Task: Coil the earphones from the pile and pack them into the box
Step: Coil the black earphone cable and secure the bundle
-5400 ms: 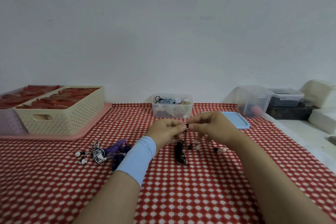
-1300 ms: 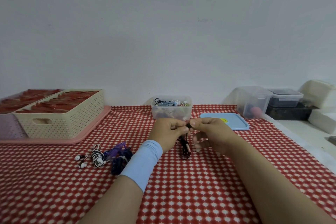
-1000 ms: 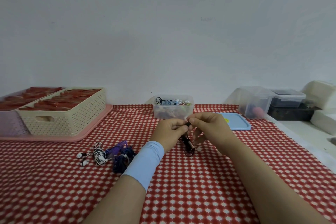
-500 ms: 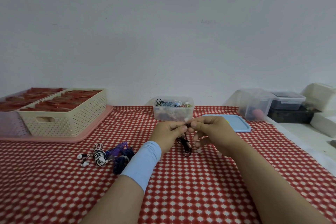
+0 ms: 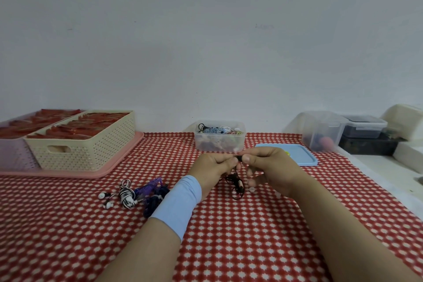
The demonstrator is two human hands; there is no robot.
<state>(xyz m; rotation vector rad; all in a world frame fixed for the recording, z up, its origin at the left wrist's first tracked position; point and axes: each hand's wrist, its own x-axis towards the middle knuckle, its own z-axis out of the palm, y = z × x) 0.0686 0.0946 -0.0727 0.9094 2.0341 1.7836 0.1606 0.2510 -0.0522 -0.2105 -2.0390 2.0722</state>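
Observation:
My left hand [image 5: 214,168] and my right hand [image 5: 270,167] meet above the red checked cloth and both pinch black earphones [image 5: 235,184], whose coiled cable hangs below my fingers. A small white earbud tip [image 5: 251,189] lies under my right hand. The pile of earphones [image 5: 137,194], with black-and-white, purple and dark blue ones, lies to the left of my left wrist. The clear box [image 5: 219,136] stands behind my hands, holding several coiled earphones.
The box's blue lid [image 5: 299,155] lies at the right. A cream basket [image 5: 84,139] on a pink tray [image 5: 109,165] stands at the left. Clear containers [image 5: 325,130] and white foam blocks [image 5: 409,155] sit at the right edge.
The loose black cable that lay on the cloth has been gathered into a short bundle hanging under my fingers. My hands stay together in nearly the same place.

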